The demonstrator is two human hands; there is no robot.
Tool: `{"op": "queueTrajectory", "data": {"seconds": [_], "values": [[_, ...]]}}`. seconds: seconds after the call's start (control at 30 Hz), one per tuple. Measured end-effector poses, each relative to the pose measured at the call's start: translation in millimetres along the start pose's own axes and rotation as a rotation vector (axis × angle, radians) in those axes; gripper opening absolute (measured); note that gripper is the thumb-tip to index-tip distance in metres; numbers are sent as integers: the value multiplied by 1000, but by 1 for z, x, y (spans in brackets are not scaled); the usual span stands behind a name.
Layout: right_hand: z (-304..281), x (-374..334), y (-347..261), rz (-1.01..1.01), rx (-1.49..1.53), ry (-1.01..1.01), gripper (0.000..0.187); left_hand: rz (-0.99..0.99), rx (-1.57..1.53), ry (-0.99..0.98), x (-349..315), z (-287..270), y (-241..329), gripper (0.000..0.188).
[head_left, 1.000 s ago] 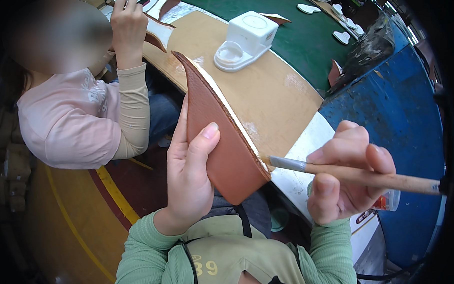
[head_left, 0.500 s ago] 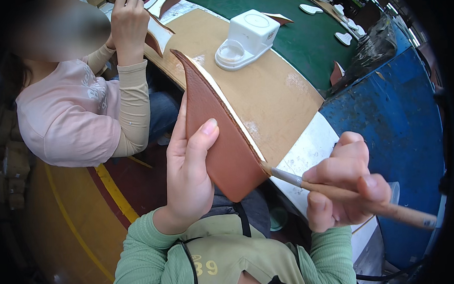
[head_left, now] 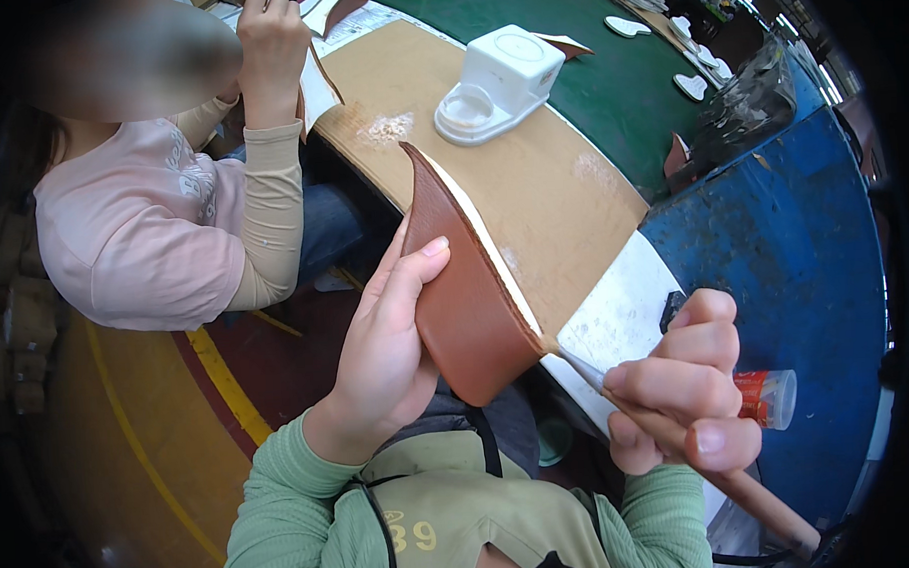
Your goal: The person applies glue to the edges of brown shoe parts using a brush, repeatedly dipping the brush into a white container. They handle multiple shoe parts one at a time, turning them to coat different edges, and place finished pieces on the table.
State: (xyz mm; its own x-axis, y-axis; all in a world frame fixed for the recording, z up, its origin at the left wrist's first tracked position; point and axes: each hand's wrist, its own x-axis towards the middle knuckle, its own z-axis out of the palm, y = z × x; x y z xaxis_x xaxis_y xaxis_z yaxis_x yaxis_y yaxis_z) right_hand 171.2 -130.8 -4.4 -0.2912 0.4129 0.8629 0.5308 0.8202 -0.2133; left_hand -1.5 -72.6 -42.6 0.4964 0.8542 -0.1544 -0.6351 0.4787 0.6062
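Brn pointed leather-look piece: in L hand, in front of tan board | wood-handled brush: bristles at piece's R corner | white boxy plastic dispenser: on board, beyond | clear red-labelled tub: part hid behind R hand | scuffed blue panel: to R | L thumb on piece's face, fingers behind, gripping; R fingers curled arnd brush

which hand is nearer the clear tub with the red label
Right. The right hand, gripping the brush, appears just left of the clear tub; the left hand is much farther left, holding the brown leather piece.
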Motion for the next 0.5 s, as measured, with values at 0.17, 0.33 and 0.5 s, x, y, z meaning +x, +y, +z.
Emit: {"op": "queueTrajectory", "data": {"seconds": [0.17, 0.33, 0.5], "values": [[-4, 5, 21, 159, 71, 127, 50, -59, -15, 2, 6, -13, 1, 46], [29, 10, 102, 533, 186, 398, 38, -160, -44, 22, 7, -28, 0, 45], [87, 13, 186, 647, 212, 383, 30, -303, -115, -15, 11, -48, 3, 44]]}}
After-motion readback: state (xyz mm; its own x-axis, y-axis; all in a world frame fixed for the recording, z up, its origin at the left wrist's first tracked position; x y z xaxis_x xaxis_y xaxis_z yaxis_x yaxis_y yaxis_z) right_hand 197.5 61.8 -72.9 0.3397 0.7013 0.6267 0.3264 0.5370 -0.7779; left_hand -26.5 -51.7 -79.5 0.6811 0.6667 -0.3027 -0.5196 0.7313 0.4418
